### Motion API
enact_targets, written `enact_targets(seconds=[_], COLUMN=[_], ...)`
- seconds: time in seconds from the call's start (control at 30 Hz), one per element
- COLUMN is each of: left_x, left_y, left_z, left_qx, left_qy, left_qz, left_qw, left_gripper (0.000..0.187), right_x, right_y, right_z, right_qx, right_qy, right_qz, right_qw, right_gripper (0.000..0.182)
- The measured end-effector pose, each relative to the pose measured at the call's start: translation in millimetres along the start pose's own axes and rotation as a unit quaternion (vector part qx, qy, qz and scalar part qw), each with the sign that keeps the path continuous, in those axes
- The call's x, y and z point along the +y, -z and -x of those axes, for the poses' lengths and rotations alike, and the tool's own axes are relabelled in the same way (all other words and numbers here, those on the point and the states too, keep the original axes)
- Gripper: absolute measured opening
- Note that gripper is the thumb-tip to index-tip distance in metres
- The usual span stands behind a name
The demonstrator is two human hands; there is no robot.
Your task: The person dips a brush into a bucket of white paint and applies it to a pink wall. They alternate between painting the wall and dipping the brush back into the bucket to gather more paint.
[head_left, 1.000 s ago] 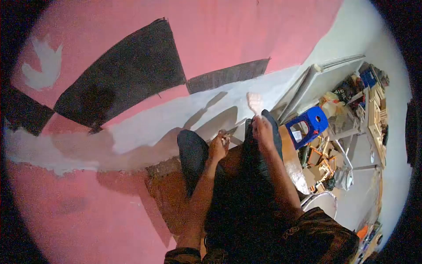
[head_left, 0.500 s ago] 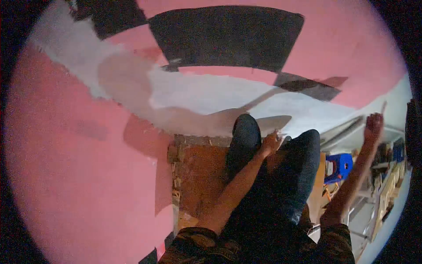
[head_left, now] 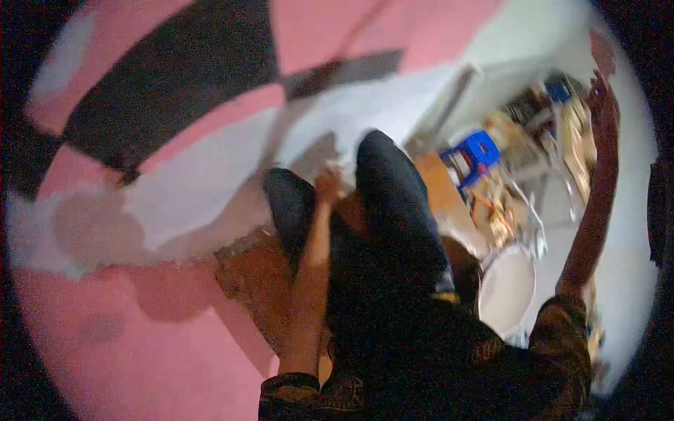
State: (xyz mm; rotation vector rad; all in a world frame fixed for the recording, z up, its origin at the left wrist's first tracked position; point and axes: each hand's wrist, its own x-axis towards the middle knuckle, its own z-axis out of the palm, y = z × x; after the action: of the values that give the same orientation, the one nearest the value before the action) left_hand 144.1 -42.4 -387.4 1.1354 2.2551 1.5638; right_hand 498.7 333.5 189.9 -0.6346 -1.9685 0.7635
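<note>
My left hand (head_left: 327, 184) is low between my knees, near the white painted band (head_left: 210, 165) of the wall. Its fingers look curled together, but blur hides what they hold, if anything. My right hand (head_left: 600, 98) is raised at the far right, arm stretched out, beside the pale wall. Its fingers are smeared by motion, and a blurred pinkish patch (head_left: 602, 52) shows just beyond them; I cannot make out what it is. Both knees (head_left: 390, 168) are bent towards the painted wall, which carries pink areas (head_left: 133, 358) and black blocks (head_left: 175, 77).
A blue plastic stool (head_left: 483, 151) stands to the right, by wooden pieces and clutter (head_left: 495, 210). Closer in is a round, pale bucket or basin (head_left: 507, 288). Brown board (head_left: 260, 281) lies under my left arm. Shadows of my head and arm fall across the wall.
My view has swung to the right, showing more of the clutter and the round pale container. My right hand has gone up and outward. My left hand remains between the knees.
</note>
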Motion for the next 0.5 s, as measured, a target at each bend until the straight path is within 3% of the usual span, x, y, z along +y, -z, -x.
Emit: enact_targets(seconds=[0.03,0.1,0.13,0.23,0.3,0.33,0.4,0.43,0.5], left_x=[9.5,80.5,89.6,111.3,128.4,146.2,215.6,223.5,272.2], left_y=[4.3,28.5,31.1,53.6,48.8,50.5,66.8,50.3,38.5], left_z=[-5.4,-7.4,-7.1,-2.2,-7.7,-16.4,-30.1,-35.4,-36.4], left_qx=[-0.015,0.056,0.034,0.027,0.068,0.040,-0.046,-0.067,-0.175], left_qy=[0.072,0.046,0.065,0.079,0.053,0.093,0.222,0.150,0.122], left_qz=[0.076,0.030,0.035,0.066,0.114,0.186,0.325,0.303,0.291], left_qw=[0.994,0.997,0.997,0.994,0.990,0.977,0.918,0.939,0.933], left_gripper=[0.036,0.030,0.028,0.022,0.019,0.019,0.019,0.020,0.020], right_x=[-3.5,-10.5,-14.0,-51.5,-84.9,-103.5,-126.0,-126.3,-111.5], right_y=[16.4,45.4,57.7,98.6,108.2,106.5,98.1,97.2,95.8], right_z=[16.8,57.1,79.9,163.4,207.5,223.7,242.6,251.8,271.0], right_qx=[-0.023,-0.062,-0.083,-0.165,-0.295,-0.372,-0.512,-0.563,-0.640], right_qy=[-0.006,-0.046,-0.082,-0.231,-0.289,-0.302,-0.287,-0.264,-0.159], right_qz=[0.099,0.266,0.340,0.385,0.432,0.452,0.466,0.463,0.436], right_qw=[0.995,0.961,0.933,0.878,0.801,0.753,0.662,0.632,0.612], right_gripper=[0.034,0.031,0.029,0.023,0.023,0.023,0.023,0.024,0.021])
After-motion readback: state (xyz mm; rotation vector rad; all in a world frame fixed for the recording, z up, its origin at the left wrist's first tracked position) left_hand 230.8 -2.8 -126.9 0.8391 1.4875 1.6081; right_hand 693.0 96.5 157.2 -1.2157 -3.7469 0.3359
